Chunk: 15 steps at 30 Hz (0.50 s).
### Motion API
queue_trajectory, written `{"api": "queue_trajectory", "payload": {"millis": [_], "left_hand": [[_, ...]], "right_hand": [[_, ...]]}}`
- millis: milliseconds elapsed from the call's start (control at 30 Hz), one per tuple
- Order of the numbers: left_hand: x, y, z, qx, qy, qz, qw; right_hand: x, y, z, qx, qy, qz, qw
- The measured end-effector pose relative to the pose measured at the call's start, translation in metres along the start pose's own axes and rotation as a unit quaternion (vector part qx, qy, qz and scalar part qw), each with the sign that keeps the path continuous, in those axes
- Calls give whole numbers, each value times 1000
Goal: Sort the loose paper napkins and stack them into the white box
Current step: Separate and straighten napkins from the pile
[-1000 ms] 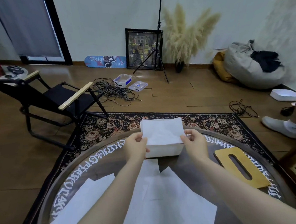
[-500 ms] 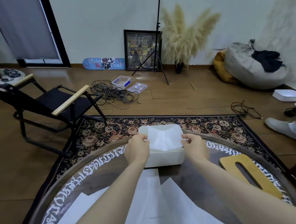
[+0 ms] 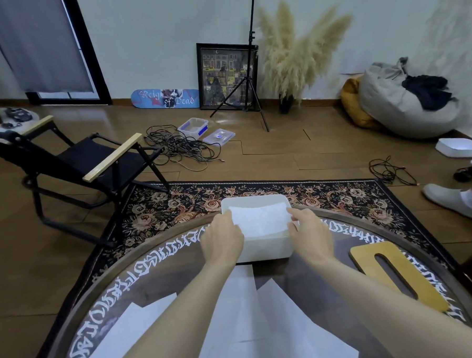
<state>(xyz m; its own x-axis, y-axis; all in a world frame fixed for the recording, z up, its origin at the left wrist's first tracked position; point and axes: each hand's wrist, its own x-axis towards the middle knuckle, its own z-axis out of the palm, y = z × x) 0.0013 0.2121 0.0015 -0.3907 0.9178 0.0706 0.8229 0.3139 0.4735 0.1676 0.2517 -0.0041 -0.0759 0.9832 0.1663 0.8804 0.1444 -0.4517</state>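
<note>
The white box (image 3: pixel 263 250) stands at the far edge of the round dark table (image 3: pixel 152 268). A white napkin (image 3: pixel 260 220) lies spread in its opening. My left hand (image 3: pixel 223 241) pinches the napkin's left edge at the box rim. My right hand (image 3: pixel 310 235) pinches its right edge. Nearer to me, loose napkins lie flat on the table: one at the left (image 3: pixel 128 329), one between my forearms (image 3: pixel 236 302) and one partly under my right forearm (image 3: pixel 291 312).
A yellow wooden lid with a slot (image 3: pixel 398 277) lies on the table's right side. Beyond the table are a floral rug (image 3: pixel 176 206), a black folding chair (image 3: pixel 91 161) at the left, and a person's white shoe (image 3: pixel 452 200) at the right.
Both hands have lowered the napkin from above the box down into its opening, where it has spread flatter. The view has shifted slightly.
</note>
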Motion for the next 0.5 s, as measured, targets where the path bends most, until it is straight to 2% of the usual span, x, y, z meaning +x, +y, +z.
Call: {"api": "queue_trajectory", "payload": {"millis": [233,500], "left_hand": [[-17,0,-7,14,-23,31,999],[-43,-10,-12,44,-47,80,995]], "right_hand": [[-7,3,-5,-46,3,-42,998],[-30,-5,-18,-79,-42,-56,994]]}}
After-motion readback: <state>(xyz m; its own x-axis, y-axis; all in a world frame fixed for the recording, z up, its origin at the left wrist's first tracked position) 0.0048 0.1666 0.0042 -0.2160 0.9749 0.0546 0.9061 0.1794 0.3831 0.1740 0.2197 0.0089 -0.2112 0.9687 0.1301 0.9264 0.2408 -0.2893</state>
